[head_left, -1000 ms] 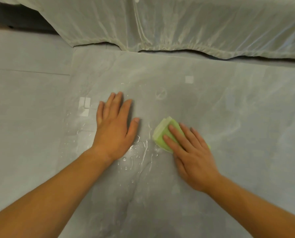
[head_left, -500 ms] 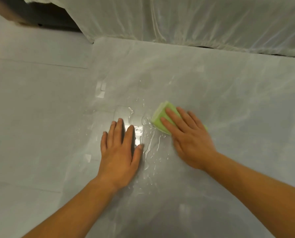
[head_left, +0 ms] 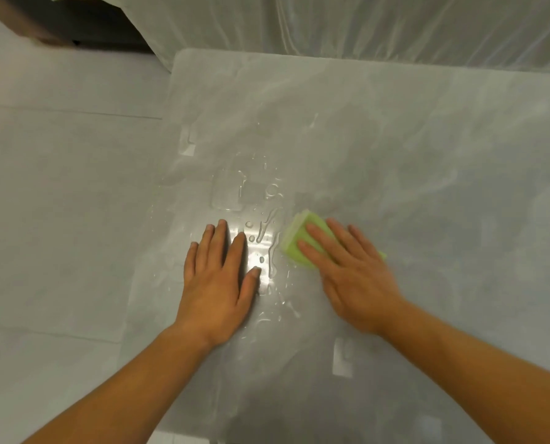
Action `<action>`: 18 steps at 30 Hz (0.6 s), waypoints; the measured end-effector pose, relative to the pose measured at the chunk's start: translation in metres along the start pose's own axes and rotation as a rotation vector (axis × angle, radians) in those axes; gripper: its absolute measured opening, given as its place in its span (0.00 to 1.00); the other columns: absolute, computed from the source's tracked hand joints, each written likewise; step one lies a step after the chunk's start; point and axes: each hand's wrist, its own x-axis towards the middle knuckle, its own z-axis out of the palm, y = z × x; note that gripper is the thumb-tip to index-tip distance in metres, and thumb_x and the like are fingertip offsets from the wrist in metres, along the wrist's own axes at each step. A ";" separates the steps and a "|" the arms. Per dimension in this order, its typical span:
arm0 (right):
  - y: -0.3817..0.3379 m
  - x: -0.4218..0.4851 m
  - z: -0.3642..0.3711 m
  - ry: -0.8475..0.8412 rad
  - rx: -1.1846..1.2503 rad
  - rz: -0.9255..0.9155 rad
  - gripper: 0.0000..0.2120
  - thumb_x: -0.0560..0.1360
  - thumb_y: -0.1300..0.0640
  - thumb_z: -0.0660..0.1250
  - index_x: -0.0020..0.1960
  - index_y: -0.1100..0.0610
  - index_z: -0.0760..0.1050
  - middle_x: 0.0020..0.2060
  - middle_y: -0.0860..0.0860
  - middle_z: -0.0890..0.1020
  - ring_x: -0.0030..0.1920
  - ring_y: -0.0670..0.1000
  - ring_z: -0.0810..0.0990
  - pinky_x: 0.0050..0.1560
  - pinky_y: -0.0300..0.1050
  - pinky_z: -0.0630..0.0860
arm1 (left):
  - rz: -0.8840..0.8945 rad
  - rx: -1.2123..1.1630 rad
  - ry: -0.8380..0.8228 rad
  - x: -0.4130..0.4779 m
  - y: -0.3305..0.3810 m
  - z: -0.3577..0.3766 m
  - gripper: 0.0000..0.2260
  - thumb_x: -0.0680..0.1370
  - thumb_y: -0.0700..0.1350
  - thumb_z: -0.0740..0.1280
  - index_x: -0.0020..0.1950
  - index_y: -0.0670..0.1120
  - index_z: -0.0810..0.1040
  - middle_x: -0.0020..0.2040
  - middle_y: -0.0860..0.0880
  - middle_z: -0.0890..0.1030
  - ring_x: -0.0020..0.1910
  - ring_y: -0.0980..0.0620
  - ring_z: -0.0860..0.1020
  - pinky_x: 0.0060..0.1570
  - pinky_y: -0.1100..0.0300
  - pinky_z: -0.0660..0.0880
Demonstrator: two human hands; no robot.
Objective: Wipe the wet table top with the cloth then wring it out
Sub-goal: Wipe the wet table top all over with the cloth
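Observation:
A folded light-green cloth [head_left: 296,238] lies flat on the grey glossy table top [head_left: 395,149]. My right hand [head_left: 353,274] presses down on it with fingers spread, covering its right half. My left hand [head_left: 219,283] rests flat on the table to the left of the cloth, palm down, holding nothing. Between the two hands, and just beyond them, water drops and streaks [head_left: 264,229] shine on the surface. A larger clear puddle [head_left: 228,193] lies beyond my left fingertips.
The table's left edge [head_left: 158,174] runs from the far corner down toward me, with pale floor tiles [head_left: 59,203] beyond it. A white sheer sheet [head_left: 363,27] hangs along the far edge. A dark gap [head_left: 91,24] shows at the top left.
The view has shifted, so the table sits further right in frame. My right hand has slid the cloth across the wet patch while my left hand stayed flat beside it.

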 end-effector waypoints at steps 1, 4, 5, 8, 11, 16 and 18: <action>0.004 0.010 -0.001 0.021 0.002 0.056 0.30 0.77 0.54 0.56 0.79 0.47 0.60 0.80 0.50 0.59 0.79 0.59 0.58 0.77 0.61 0.56 | 0.015 0.017 -0.006 -0.002 -0.003 0.001 0.28 0.83 0.61 0.47 0.81 0.51 0.50 0.82 0.47 0.42 0.79 0.51 0.35 0.77 0.50 0.36; -0.002 0.038 -0.005 0.107 0.073 0.339 0.30 0.76 0.53 0.52 0.79 0.48 0.60 0.80 0.50 0.59 0.79 0.60 0.57 0.78 0.60 0.53 | 0.027 0.016 -0.003 -0.009 -0.009 0.002 0.28 0.82 0.60 0.47 0.81 0.50 0.51 0.82 0.46 0.42 0.79 0.50 0.35 0.77 0.49 0.36; -0.013 0.038 -0.003 0.127 0.083 0.398 0.30 0.76 0.53 0.51 0.79 0.49 0.60 0.80 0.50 0.58 0.79 0.61 0.56 0.78 0.60 0.53 | 0.027 0.012 0.000 -0.012 -0.011 0.002 0.28 0.82 0.60 0.47 0.81 0.50 0.52 0.82 0.45 0.43 0.79 0.50 0.35 0.77 0.49 0.36; -0.059 0.000 0.014 0.138 0.059 0.341 0.30 0.77 0.54 0.54 0.79 0.50 0.59 0.80 0.51 0.57 0.80 0.61 0.55 0.77 0.62 0.55 | 0.038 0.021 -0.001 -0.023 -0.021 0.006 0.28 0.82 0.59 0.48 0.80 0.51 0.54 0.82 0.45 0.43 0.79 0.48 0.36 0.77 0.46 0.37; -0.095 -0.057 0.028 0.073 0.038 0.099 0.30 0.78 0.55 0.58 0.79 0.50 0.60 0.80 0.51 0.57 0.80 0.60 0.55 0.76 0.62 0.57 | 0.058 0.037 -0.004 -0.038 -0.033 0.011 0.28 0.82 0.60 0.48 0.80 0.51 0.54 0.82 0.46 0.43 0.80 0.48 0.36 0.77 0.44 0.37; -0.083 -0.048 0.028 0.136 0.080 0.239 0.28 0.78 0.54 0.56 0.77 0.48 0.63 0.79 0.50 0.61 0.79 0.59 0.59 0.76 0.62 0.56 | 0.132 0.078 -0.013 -0.060 -0.050 0.017 0.28 0.82 0.60 0.47 0.80 0.51 0.53 0.82 0.46 0.43 0.80 0.48 0.36 0.77 0.43 0.37; -0.094 -0.034 0.029 0.173 0.105 0.443 0.28 0.78 0.53 0.53 0.78 0.48 0.61 0.80 0.50 0.60 0.79 0.60 0.57 0.78 0.61 0.53 | 0.152 0.082 -0.001 -0.066 -0.055 0.020 0.28 0.82 0.60 0.46 0.80 0.51 0.54 0.82 0.46 0.44 0.80 0.47 0.37 0.77 0.43 0.37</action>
